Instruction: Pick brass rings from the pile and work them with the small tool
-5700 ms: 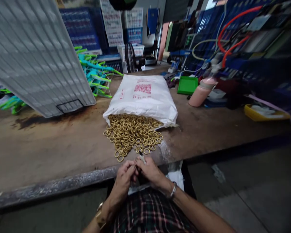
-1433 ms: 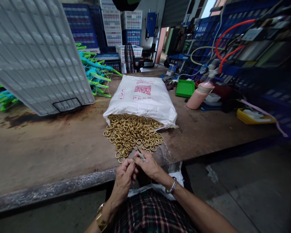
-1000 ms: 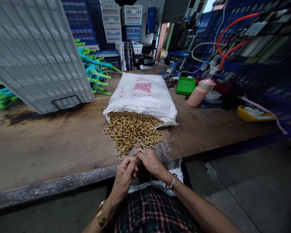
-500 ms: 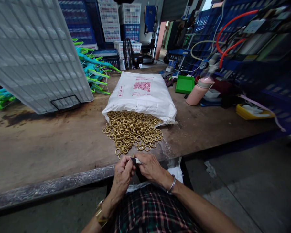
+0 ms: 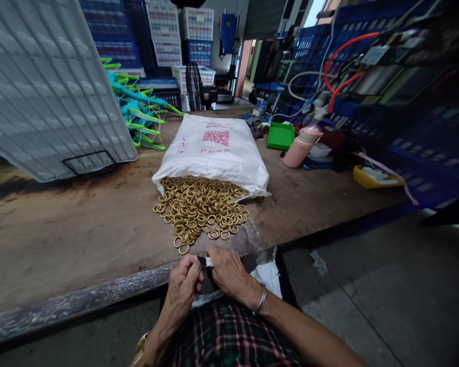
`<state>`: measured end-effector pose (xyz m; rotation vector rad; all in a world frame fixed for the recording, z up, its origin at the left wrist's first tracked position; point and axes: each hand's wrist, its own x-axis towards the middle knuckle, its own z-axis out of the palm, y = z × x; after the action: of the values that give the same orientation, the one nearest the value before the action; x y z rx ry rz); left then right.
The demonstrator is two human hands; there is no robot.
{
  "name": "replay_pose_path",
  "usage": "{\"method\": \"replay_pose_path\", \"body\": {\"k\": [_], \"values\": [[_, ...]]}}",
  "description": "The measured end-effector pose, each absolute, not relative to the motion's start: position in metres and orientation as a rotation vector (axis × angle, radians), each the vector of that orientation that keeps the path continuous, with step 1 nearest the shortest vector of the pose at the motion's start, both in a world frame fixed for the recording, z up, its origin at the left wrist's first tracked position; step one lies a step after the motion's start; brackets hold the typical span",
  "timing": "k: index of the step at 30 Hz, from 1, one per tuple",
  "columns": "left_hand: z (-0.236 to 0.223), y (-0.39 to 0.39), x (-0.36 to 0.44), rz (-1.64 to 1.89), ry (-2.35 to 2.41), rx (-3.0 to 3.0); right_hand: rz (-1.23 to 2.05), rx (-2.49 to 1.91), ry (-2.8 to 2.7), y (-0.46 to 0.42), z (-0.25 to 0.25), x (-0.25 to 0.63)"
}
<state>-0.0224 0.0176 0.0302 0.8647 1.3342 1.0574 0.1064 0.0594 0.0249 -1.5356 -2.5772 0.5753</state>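
Observation:
My left hand [image 5: 184, 280] is closed in a pinch near the table's front edge; what its fingers grip, if anything, is hidden. My right hand [image 5: 231, 272] is closed around a small pale tool with a black end [image 5: 204, 261]. That black end points left and meets the left fingertips; the tool's kind does not show. Just beyond both hands lies a heap of brass-coloured rings [image 5: 199, 206], spilling from the open mouth of a white sack [image 5: 218, 153] with red print. A few loose rings lie nearest my left hand.
A grey-white ribbed plastic crate [image 5: 57, 92] stands tilted at left, beside turquoise and green plastic pieces [image 5: 137, 112]. To the right are a green tray [image 5: 280, 136], a pink bottle [image 5: 300, 148] and a yellow tray [image 5: 377, 178]. The wrapped table edge [image 5: 80, 293] runs before me.
The tool in my right hand has swung from pointing away to pointing left at my left fingers. A gold sliver at the left fingertips one second ago is out of sight. The view has shifted.

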Motion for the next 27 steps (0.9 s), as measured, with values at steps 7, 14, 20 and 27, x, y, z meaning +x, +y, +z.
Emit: {"method": "replay_pose_path", "body": {"k": [7, 14, 20, 27], "values": [[0.042, 0.0, -0.015, 0.944, 1.059, 0.793, 0.449, -1.651, -2.345, 0.082, 0.016, 0.126], [0.019, 0.02, -0.015, 1.129, 0.891, 0.397, 0.296, -1.639, -2.33, 0.089, -0.002, 0.123], [0.017, 0.026, -0.019, 1.109, 0.87, 0.151, 0.279, -1.763, -2.405, 0.096, 0.002, 0.116], [0.015, 0.03, -0.024, 1.094, 0.797, 0.031, 0.307, -1.738, -2.377, 0.097, 0.002, 0.118]]}}
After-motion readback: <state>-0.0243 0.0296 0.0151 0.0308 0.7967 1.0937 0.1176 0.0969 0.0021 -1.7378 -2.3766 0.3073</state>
